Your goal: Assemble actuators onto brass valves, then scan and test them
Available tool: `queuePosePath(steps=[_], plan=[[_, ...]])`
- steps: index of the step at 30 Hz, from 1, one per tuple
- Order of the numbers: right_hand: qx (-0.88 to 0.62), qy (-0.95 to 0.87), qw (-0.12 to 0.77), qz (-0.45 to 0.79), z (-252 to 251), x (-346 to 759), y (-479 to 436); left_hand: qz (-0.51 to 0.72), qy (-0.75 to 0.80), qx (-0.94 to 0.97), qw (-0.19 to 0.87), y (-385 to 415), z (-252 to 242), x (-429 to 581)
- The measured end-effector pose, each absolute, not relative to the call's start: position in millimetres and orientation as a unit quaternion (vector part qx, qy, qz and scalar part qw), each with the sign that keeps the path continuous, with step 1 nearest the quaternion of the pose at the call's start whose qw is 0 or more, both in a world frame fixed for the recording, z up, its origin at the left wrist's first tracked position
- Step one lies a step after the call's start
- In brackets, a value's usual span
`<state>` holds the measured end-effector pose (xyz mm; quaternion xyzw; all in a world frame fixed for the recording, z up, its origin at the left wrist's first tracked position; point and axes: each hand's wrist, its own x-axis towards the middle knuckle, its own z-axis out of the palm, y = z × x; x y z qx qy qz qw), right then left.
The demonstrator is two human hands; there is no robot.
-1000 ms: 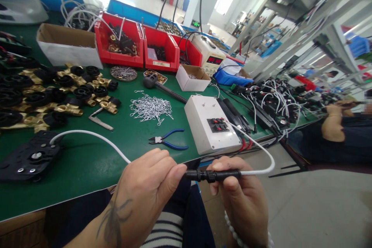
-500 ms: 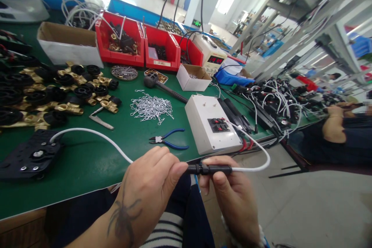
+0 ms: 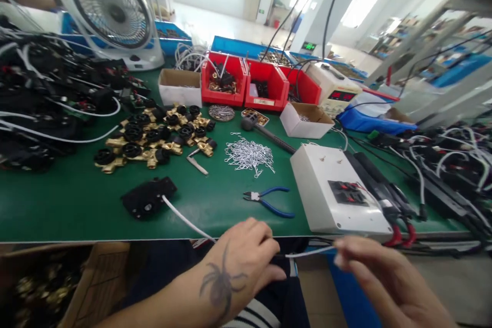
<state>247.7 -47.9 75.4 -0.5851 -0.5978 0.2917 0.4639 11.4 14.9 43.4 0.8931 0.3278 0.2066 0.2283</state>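
A green counter (image 3: pixel 77 205) in a workshop. Below its edge, the left hand (image 3: pixel 240 261) grips a white cable (image 3: pixel 184 218); the blurred right hand (image 3: pixel 378 277) pinches its far end.

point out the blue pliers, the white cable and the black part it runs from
blue-handled pliers (image 3: pixel 269 201), head view, on the pivot where the handles meet
white cable (image 3: pixel 184 218), head view, mid-run over the green mat
black part (image 3: pixel 148 198), head view, middle of its top face
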Motion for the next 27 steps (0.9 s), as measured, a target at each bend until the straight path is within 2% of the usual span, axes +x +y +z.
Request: queuePosePath(steps=[2,4,5,7,10,13,19,27], plan=[[-0.631,-0.628,0.407,0.206,76.2,253.8,-28.5,0.298,0.430,0.836,0.164,20.8,50.7,-17.3],[-0.643,-0.652,0.379,0.132,80.3,264.3,-6.4,0.346,0.542,0.766,0.020,25.9,52.6,-53.0],[-0.648,-0.659,0.369,0.092,82.9,271.3,5.8,0.327,0.588,0.739,-0.035,27.5,49.9,-71.7],[-0.662,-0.646,0.379,0.030,87.4,287.2,32.4,0.256,0.672,0.691,-0.071,28.4,36.7,-107.4],[-0.670,-0.639,0.377,0.018,87.7,309.1,73.2,0.181,0.707,0.684,-0.002,25.7,7.2,-148.2],[-0.667,-0.670,0.324,0.033,81.8,318.4,103.2,0.200,0.684,0.700,0.041,23.4,-8.4,-163.5],[-0.636,-0.712,0.289,0.072,73.3,311.3,116.4,0.273,0.661,0.683,0.149,32.5,19.0,-113.4],[-0.653,-0.704,0.278,0.024,78.9,308.5,118.4,0.444,0.484,0.752,0.054,29.1,46.6,-46.6]])
